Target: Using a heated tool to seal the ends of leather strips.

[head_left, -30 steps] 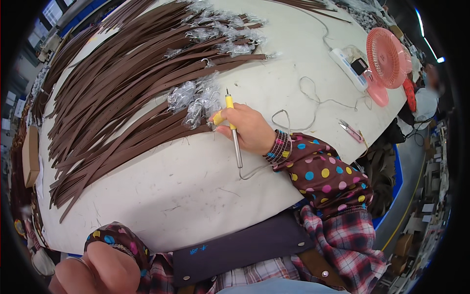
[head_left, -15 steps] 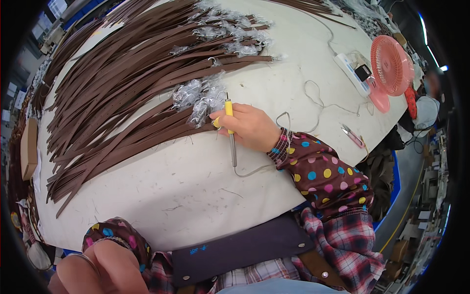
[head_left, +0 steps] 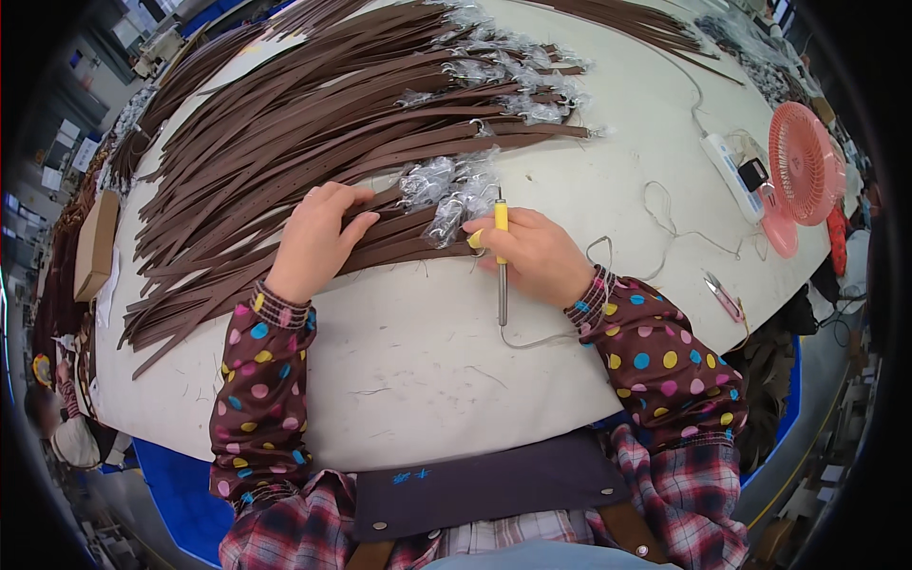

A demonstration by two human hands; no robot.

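My right hand (head_left: pixel 541 255) is closed round a slim soldering iron (head_left: pixel 502 223), yellow at its upper part and grey-metal below, with its thin tip pointing away from me. A cord trails from its lower end. Something yellow, like a finger cot, covers one fingertip of that hand. My left hand (head_left: pixel 318 237) is over the near brown straps (head_left: pixel 214 275), thumb and index finger apart, with nothing seen between them; its other fingers are partly hidden. Clear plastic wrapping (head_left: pixel 460 199) covers the strap ends between my hands, and the buckles inside are hard to make out.
More brown straps (head_left: pixel 313 114) cover the far left of the white table (head_left: pixel 418 380). At the right are a pink fan (head_left: pixel 803 152), a white power strip (head_left: pixel 731 176) and pink-handled thread snips (head_left: pixel 725 296). A cardboard box (head_left: pixel 96 245) stands at the left edge.
My left hand has moved from the lower left, close to me, forward onto the near straps. My right hand keeps its hold on the soldering iron. The whole view has shifted slightly.
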